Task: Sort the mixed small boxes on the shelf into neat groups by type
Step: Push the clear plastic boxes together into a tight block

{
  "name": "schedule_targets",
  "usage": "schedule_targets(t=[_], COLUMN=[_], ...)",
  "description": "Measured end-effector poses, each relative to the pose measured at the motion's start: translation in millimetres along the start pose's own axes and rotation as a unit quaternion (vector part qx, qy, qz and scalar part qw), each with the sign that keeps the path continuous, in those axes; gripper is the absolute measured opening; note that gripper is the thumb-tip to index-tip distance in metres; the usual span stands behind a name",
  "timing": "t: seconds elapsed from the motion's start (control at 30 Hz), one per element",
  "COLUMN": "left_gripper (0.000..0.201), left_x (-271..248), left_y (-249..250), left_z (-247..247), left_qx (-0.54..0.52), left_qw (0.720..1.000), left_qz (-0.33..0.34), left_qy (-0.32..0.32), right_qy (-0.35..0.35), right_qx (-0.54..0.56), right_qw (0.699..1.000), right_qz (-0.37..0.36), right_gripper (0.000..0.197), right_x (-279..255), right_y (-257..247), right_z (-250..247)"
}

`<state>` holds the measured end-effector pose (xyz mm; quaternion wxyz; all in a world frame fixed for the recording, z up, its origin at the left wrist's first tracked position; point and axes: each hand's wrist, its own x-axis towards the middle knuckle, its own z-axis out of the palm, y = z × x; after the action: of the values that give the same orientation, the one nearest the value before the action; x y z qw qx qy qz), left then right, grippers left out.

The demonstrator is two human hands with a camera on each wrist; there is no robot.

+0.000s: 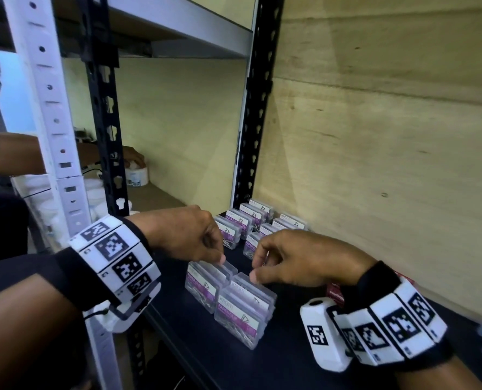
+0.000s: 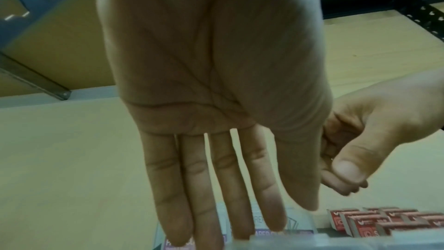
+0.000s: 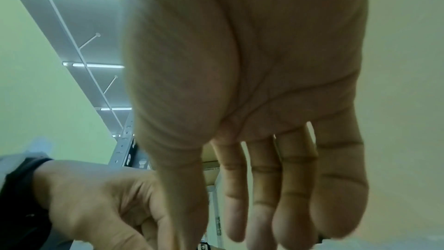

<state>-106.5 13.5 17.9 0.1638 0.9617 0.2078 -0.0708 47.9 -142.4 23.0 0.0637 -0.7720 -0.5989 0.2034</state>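
Clear paper clip boxes with purple labels stand in two short stacks at the front of the dark shelf (image 1: pixel 234 367). My left hand (image 1: pixel 218 258) pinches the top edge of the left stack (image 1: pixel 203 285), thumb near, fingers behind. My right hand (image 1: pixel 255 273) pinches the top of the right stack (image 1: pixel 244 311). In the left wrist view my left hand (image 2: pixel 276 221) points down at a clear box (image 2: pixel 298 221), with several red boxes (image 2: pixel 374 223) beside it. The right wrist view shows my right hand (image 3: pixel 216 235) from the palm side; the boxes are hidden there.
Two rows of matching paper clip boxes (image 1: pixel 245 220) stand at the back by the black upright (image 1: pixel 251 130). Red boxes (image 1: pixel 336 292) lie behind my right wrist. A plywood wall (image 1: pixel 389 150) closes the right side. Another person's hand (image 1: pixel 132 159) touches a white roll (image 1: pixel 137 175) on the neighbouring shelf.
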Motion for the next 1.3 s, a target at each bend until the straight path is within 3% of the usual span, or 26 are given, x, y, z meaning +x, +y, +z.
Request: schedule_targets(t=[0.13, 0.27, 0.43, 0.6, 0.9, 1.3], left_gripper=[0.018, 0.019, 0.032, 0.040, 0.034, 0.030], left_x=[7, 20, 43, 58, 60, 48], left_y=[-5, -12, -27, -36, -35, -15], left_z=[-5, -13, -17, -14, -18, -22], left_qx=[-0.028, -0.024, 0.018, 0.045, 0.022, 0.048], left_qw=[1.000, 0.999, 0.996, 0.996, 0.999, 0.997], left_qz=[0.001, -0.009, -0.044, -0.070, -0.038, -0.043], left_qy=[-0.001, 0.031, 0.074, 0.034, 0.001, -0.035], right_qy=[0.118, 0.160, 0.150, 0.115, 0.127, 0.070], right_qx=[-0.036, -0.084, -0.114, -0.127, -0.133, -0.101], right_qw=[0.992, 0.982, 0.979, 0.980, 0.978, 0.989], right_qz=[0.019, 0.060, 0.084, 0.101, 0.103, 0.083], right_gripper=[0.023, 0.027, 0.031, 0.036, 0.019, 0.031], right_x=[8, 16, 22, 24, 39, 24], right_y=[3, 4, 2, 2, 9, 6], right_z=[-3, -2, 2, 4, 8, 0])
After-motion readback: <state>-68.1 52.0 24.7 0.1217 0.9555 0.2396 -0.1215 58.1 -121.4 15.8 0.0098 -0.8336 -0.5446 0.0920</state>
